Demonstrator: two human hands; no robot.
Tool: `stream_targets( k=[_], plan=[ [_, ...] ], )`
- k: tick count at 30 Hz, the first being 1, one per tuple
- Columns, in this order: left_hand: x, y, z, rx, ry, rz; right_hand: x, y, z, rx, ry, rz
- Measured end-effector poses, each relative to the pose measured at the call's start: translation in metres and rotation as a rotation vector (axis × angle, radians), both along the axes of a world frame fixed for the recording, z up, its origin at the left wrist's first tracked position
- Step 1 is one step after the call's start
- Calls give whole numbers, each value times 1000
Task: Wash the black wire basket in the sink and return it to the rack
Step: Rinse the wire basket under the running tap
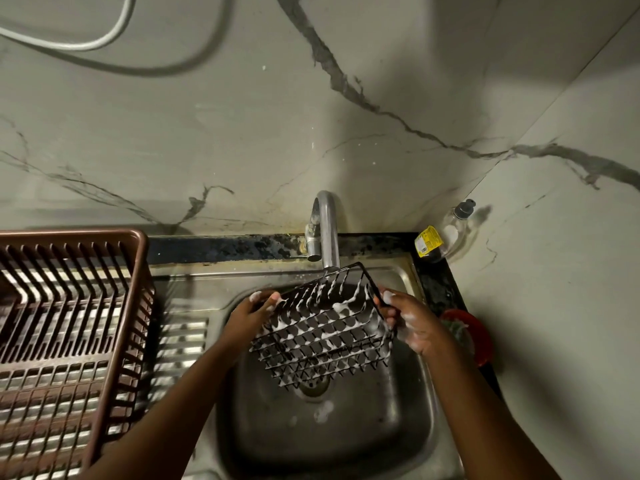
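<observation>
A: What is nearest the camera?

B: Two bare forearms reaching in over the steel sink (420, 441), with a patch of foam lying in the basin beside the drain.

A: And the hands?

B: The left hand (247, 315) grips the left edge of the black wire basket (322, 329); the right hand (412, 322), covered in suds, grasps its right edge. Both are closed on the wire.

A: Where is the basket?

B: Held tilted above the basin, coated in white foam, its upper rim just under the faucet (327, 230) spout.

A: Anything around it?

B: A brown plastic rack (135, 271) stands on the drainboard to the left. A red bowl (483, 341) sits right of the sink on the dark desk (436, 282). Farther back, a clear soap bottle (450, 233) stands in the corner against the marble wall (242, 126).
</observation>
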State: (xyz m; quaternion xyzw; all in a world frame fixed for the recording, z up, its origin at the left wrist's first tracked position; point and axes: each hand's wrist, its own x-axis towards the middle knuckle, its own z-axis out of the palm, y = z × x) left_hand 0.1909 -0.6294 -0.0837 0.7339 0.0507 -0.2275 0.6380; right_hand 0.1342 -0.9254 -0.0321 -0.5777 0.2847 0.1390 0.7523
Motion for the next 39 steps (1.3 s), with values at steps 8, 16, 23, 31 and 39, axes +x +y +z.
stream_targets(
  k=[8,16,23,31,39],
  plan=[
    [-7,18,-8,-291,364,221,-16,-9,-20,47,189,-153],
    [-17,14,-30,-430,444,290,-10,14,-13,-147,233,-208],
    [-24,18,-10,-554,417,410,-10,41,-27,-459,11,-138],
    [-28,34,-44,-496,374,549,7,105,-31,-1309,-177,293],
    [-23,31,-31,-514,402,487,1,176,-8,-1381,-691,811]
  ],
)
